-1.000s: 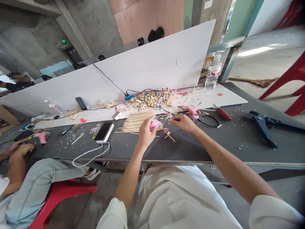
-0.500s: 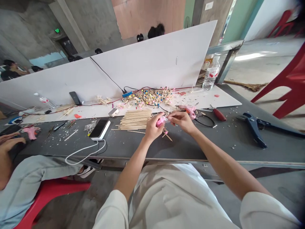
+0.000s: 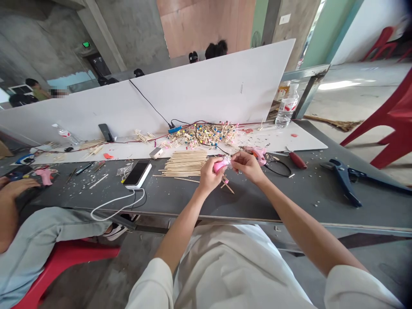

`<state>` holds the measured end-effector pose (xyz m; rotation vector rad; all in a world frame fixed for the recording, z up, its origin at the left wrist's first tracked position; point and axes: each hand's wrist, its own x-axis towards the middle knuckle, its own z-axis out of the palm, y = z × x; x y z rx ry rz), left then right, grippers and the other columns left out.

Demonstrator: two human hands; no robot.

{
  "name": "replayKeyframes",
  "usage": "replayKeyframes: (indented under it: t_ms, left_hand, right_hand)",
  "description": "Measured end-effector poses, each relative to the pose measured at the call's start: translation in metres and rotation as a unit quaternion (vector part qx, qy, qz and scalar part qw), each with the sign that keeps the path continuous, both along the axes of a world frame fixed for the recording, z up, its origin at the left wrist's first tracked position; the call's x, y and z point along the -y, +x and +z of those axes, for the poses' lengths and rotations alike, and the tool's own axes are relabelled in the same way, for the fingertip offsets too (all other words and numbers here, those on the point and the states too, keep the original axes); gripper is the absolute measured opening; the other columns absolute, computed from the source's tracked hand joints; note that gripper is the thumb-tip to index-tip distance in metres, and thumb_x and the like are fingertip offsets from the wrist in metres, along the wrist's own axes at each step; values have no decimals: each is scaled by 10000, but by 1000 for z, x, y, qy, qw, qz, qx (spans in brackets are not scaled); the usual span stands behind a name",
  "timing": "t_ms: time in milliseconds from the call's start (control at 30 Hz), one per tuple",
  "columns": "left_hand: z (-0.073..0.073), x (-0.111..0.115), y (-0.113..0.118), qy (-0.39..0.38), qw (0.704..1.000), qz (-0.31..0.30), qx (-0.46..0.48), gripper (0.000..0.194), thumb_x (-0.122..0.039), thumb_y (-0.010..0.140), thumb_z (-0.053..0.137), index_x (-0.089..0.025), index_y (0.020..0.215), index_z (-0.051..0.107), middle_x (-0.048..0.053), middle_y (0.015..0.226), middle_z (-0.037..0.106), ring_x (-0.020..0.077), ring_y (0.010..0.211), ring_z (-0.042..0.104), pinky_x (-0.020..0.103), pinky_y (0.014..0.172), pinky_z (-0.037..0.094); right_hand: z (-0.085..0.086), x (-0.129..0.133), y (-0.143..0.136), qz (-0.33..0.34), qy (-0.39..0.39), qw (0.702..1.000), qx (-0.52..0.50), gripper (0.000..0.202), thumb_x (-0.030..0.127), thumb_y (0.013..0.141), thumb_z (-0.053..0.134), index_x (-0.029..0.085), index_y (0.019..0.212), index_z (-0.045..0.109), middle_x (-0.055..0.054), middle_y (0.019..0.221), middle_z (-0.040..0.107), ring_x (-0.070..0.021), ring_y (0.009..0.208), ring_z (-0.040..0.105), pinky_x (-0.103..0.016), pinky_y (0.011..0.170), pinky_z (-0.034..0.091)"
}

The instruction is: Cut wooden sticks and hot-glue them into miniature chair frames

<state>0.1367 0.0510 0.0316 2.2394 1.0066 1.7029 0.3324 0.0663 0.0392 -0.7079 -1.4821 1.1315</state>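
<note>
My left hand [image 3: 210, 175] is closed around a soft-looking pink lump in clear plastic [image 3: 220, 165], perhaps modelling clay. Beside it, my right hand [image 3: 248, 166] has its fingertips pinched together at the lump's clear plastic end. Whether anything small is between those fingertips, I cannot make out. Just below the hands, a few short sticks with a pink blob [image 3: 227, 183] rest on the grey table. To the left lies a pile of thin wooden sticks [image 3: 185, 163]. A pink glue gun [image 3: 259, 155] lies behind my right hand.
Behind the hands is a heap of short sticks with coloured balls [image 3: 209, 134]. Blue cutters [image 3: 344, 180] and a red-handled tool [image 3: 296, 160] lie right. A phone on a white block [image 3: 138, 174] with a cable sits left. A co-worker's hand [image 3: 22, 186] is far left.
The pink lump shows more between my hands now. Both hands stay close together in nearly the same place. The whole view has shifted slightly.
</note>
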Motion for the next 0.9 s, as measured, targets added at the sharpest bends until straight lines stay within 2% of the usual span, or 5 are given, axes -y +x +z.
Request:
replayKeyframes:
  t_ms: [367, 567, 767, 900]
  left_hand:
    - [2, -3, -2, -33, 998, -35, 41, 264, -436, 922, 708, -195, 1029, 687, 73, 971, 749, 181, 872, 705, 273, 771, 530]
    - [1, -4, -3, -15, 999, -50, 11, 218, -406, 945, 681, -198, 1005, 701, 82, 955, 750, 190, 887, 704, 291, 799, 533]
    - [-2, -8, -2, 25, 998, -62, -12, 123, -313, 944, 678, -199, 957, 722, 94, 946, 754, 210, 925, 709, 326, 846, 542]
    - [0, -7, -1, -31, 996, -77, 24, 174, -372, 930, 693, -206, 909, 740, 89, 934, 753, 213, 916, 704, 332, 845, 544]
  right_hand:
    - [-6, -4, 2, 24, -35, 997, 69, 288, 421, 775, 825, 161, 850, 727, -1, 639, 649, -131, 551, 544, -279, 542, 422]
    - [-9, -6, 4, 13, -41, 997, 62, 304, 434, 752, 836, 161, 865, 766, 9, 607, 616, -117, 526, 499, -267, 507, 385]
    - [-7, -4, 2, -19, 21, 998, 51, 269, 432, 760, 844, 186, 865, 811, -30, 754, 669, -114, 557, 486, -278, 499, 378]
    - [1, 2, -2, -68, 103, 991, 46, 204, 413, 782, 835, 214, 822, 822, -64, 813, 688, -167, 688, 591, -299, 580, 466]
